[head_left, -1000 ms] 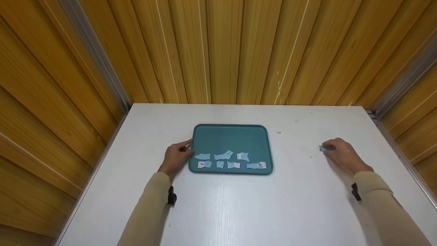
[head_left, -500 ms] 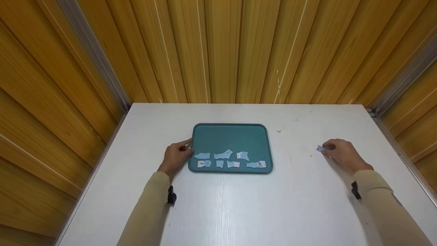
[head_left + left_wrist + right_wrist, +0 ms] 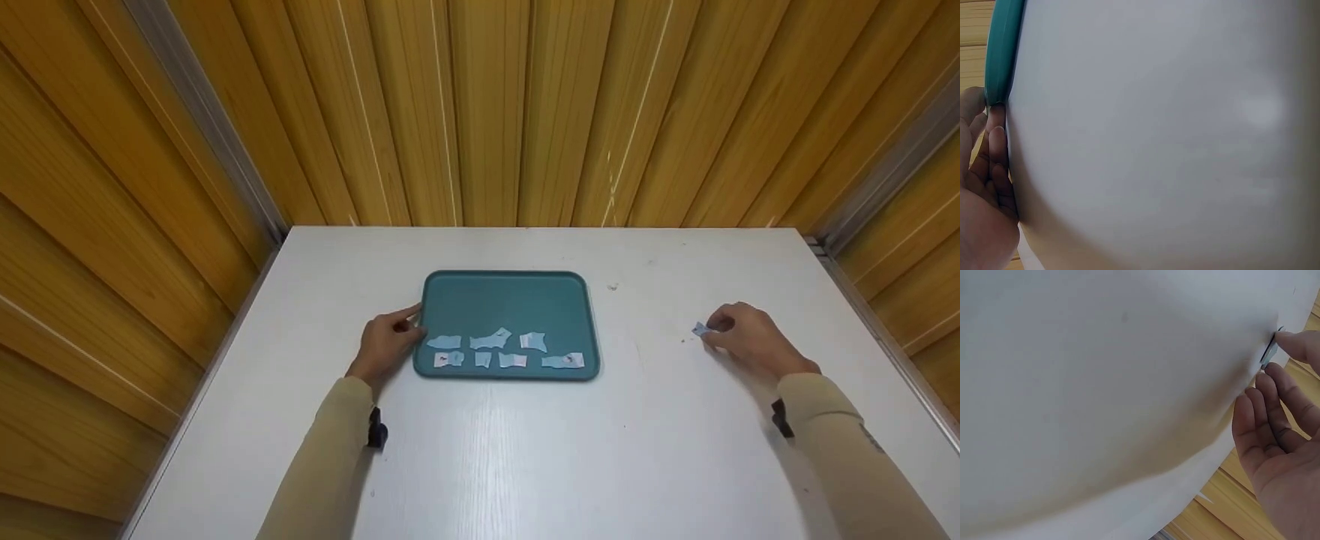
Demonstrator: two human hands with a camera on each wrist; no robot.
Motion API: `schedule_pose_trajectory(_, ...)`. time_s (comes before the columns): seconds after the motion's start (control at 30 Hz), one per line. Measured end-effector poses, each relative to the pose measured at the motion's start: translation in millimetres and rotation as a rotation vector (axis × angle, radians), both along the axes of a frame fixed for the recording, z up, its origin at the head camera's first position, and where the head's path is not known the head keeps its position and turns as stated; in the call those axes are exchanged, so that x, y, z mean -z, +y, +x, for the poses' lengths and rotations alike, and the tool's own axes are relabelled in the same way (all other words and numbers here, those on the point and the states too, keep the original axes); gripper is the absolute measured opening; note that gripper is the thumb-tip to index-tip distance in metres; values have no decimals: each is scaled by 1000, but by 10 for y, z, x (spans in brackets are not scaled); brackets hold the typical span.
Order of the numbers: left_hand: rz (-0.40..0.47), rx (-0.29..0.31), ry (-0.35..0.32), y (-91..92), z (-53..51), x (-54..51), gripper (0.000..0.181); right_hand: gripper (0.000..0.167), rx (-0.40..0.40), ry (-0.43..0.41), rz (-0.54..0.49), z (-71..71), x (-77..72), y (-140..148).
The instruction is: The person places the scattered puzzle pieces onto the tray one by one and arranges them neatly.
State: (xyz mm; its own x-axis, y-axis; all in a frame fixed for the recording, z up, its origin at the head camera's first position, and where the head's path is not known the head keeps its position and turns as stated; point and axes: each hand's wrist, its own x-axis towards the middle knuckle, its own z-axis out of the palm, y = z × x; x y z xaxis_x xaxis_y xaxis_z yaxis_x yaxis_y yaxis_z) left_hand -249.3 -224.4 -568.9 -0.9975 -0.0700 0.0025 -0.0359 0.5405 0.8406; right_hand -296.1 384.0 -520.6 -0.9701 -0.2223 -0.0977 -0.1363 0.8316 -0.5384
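A teal tray (image 3: 510,300) lies on the table, and several torn scraps of pale blue paper (image 3: 491,340) rest in two rows along its near side. My left hand (image 3: 384,346) grips the tray's left edge. In the left wrist view the tray's rim (image 3: 1000,56) sits between the thumb and fingers of that hand (image 3: 985,191). Over to the right, my right hand (image 3: 754,341) pinches another small blue paper scrap (image 3: 700,329) at the tabletop. The right wrist view shows this scrap edge-on between thumb and index finger, the other fingers loosely bent.
The white table (image 3: 525,450) reaches back to a wood-patterned wall (image 3: 487,112), with more such panels at both sides. A small mark or crumb (image 3: 613,287) lies right of the tray, and tiny dark specks lie near the right hand.
My right hand has slid the paper scrap slightly left, and more of it shows beyond the fingertips. The left hand and the tray hold their place.
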Motion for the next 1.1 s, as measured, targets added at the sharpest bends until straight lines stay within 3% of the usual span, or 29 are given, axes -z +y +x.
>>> schedule_pose_trajectory(0.37,7,-17,5,5,-17,-2,52,34,-22,93,-40,52,-20,-146)
schedule_pose_trajectory(0.6,25,-29,-17,23,1,-7,51,33,-39,84,-65,52,-84,-387)
schedule_pose_trajectory(1.1,27,-25,-22,18,8,-13,51,29,-166,146,-156,61,-111,-962)
